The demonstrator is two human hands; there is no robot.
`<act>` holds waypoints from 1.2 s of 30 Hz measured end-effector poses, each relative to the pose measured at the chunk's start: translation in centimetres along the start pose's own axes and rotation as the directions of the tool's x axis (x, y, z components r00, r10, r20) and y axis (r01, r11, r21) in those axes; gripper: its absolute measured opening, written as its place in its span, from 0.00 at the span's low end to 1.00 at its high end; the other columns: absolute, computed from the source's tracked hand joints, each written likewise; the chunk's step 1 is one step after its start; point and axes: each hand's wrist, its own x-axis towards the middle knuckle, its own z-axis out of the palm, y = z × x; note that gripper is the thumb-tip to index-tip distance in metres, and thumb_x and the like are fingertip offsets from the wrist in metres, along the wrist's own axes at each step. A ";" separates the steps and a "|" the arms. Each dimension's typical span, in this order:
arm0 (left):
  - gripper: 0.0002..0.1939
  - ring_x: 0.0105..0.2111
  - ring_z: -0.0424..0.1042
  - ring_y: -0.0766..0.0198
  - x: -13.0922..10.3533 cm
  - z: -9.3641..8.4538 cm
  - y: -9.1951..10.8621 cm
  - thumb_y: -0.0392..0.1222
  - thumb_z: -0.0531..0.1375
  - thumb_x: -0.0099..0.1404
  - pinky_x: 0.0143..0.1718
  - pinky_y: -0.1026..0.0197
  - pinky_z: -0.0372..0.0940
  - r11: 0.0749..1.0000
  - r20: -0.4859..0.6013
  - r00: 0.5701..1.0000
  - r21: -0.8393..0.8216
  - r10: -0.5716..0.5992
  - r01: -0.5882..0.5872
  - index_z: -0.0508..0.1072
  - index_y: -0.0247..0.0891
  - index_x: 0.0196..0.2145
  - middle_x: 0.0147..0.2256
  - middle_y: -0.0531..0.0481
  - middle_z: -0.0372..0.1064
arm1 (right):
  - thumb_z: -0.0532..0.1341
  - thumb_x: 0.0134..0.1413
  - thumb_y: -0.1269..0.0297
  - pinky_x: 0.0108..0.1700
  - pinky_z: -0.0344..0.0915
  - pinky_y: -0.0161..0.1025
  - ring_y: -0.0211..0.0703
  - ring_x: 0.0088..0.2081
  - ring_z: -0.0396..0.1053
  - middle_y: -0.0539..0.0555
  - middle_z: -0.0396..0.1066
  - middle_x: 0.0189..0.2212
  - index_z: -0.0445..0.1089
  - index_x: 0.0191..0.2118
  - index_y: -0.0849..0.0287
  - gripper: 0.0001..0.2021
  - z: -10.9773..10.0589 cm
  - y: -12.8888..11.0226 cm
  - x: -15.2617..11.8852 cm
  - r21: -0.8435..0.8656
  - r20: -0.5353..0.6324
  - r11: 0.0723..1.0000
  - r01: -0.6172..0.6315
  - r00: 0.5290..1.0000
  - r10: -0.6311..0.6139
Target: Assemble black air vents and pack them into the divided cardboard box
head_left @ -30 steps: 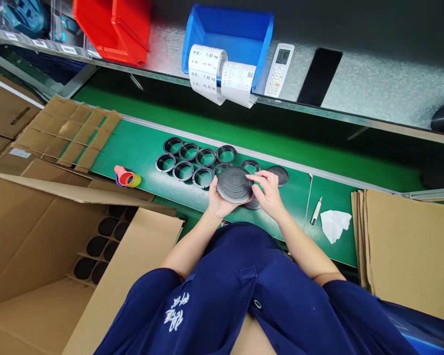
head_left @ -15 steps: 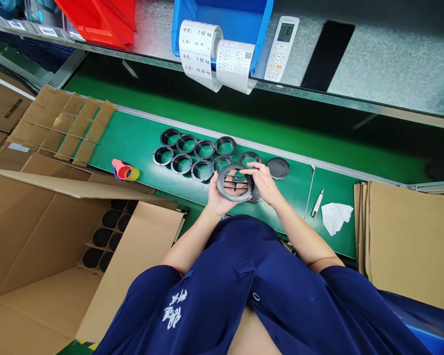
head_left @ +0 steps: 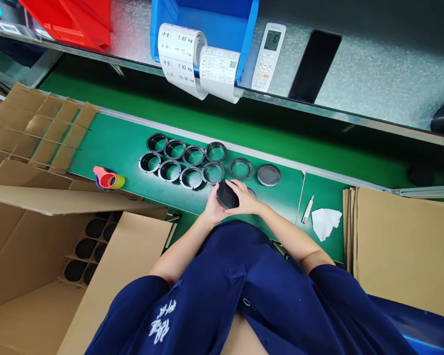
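Hard to read the black disc (head_left: 227,195) here: it sits edge-on to the camera, half covered by fingers, so its face is hidden. Another dark part (head_left: 250,191) peeks out just behind the right hand, mostly covered. Both hands meet low over the near edge of the green mat (head_left: 126,143). The left hand (head_left: 213,209) cups the disc from below, wrist bent up; the right hand (head_left: 244,201) lies across its top, fingers curled down over the rim. Both are closed on it, holding it just near of the cluster of open black rings (head_left: 181,160). Far right, a lone ring (head_left: 240,168) and a ribbed cap (head_left: 268,174) lie flat.
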 end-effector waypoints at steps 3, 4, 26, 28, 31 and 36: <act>0.44 0.61 0.67 0.41 0.7 -0.8 0.7 0.77 0.55 0.61 0.60 0.33 0.62 0.997 -0.102 0.995 0.070 -0.015 0.023 0.64 0.46 0.65 0.59 0.36 0.69 | 0.74 0.43 0.47 0.70 0.47 0.66 0.70 0.71 0.43 0.72 0.41 0.71 0.42 0.76 0.61 0.61 -0.9 2.9 3.6 -0.076 -0.140 0.979 -0.188 0.974 0.176; 0.44 0.61 0.67 0.42 0.9 -1.2 1.0 0.76 0.55 0.61 0.59 0.35 0.63 0.996 -0.134 0.991 0.092 0.006 0.007 0.63 0.46 0.65 0.59 0.35 0.68 | 0.74 0.43 0.48 0.70 0.44 0.67 0.72 0.71 0.42 0.74 0.40 0.71 0.43 0.75 0.65 0.60 -1.2 3.9 4.8 -0.117 -0.196 0.961 -0.251 0.954 0.226; 0.64 0.72 0.30 0.24 5.0 -7.5 -3.5 0.49 0.76 0.48 0.62 0.18 0.42 -0.147 -0.056 0.888 0.980 0.457 0.138 0.45 0.52 0.74 0.74 0.28 0.21 | 0.61 0.48 0.47 0.68 0.42 0.69 0.71 0.74 0.37 0.72 0.35 0.74 0.39 0.75 0.57 0.52 0.8 12.5 10.1 -0.676 -0.062 0.714 -0.184 0.979 0.194; 0.63 0.73 0.29 0.25 5.3 -8.0 -4.0 0.49 0.76 0.47 0.62 0.18 0.42 -0.187 -0.013 0.891 0.976 0.454 0.109 0.46 0.54 0.74 0.75 0.30 0.23 | 0.61 0.43 0.46 0.67 0.44 0.69 0.71 0.74 0.40 0.70 0.39 0.73 0.40 0.74 0.54 0.53 1.0 13.1 10.3 -0.664 -0.081 0.719 -0.207 0.975 0.207; 0.64 0.73 0.35 0.27 5.0 -8.5 -4.5 0.47 0.76 0.45 0.61 0.20 0.47 -0.204 0.051 0.886 0.978 0.461 0.050 0.47 0.55 0.73 0.74 0.31 0.31 | 0.59 0.36 0.42 0.67 0.47 0.70 0.73 0.73 0.42 0.68 0.43 0.72 0.42 0.73 0.46 0.55 1.0 13.9 10.2 -0.608 -0.121 0.751 -0.256 0.965 0.232; 0.65 0.71 0.42 0.26 0.6 -9.3 -3.8 0.47 0.75 0.43 0.58 0.25 0.57 -0.056 0.121 0.805 0.992 0.581 -0.109 0.46 0.57 0.73 0.73 0.35 0.37 | 0.62 0.22 0.36 0.58 0.51 0.79 0.85 0.71 0.43 0.62 0.41 0.73 0.34 0.70 0.23 0.62 0.3 15.0 11.2 -0.521 -0.132 0.774 -0.358 0.930 0.342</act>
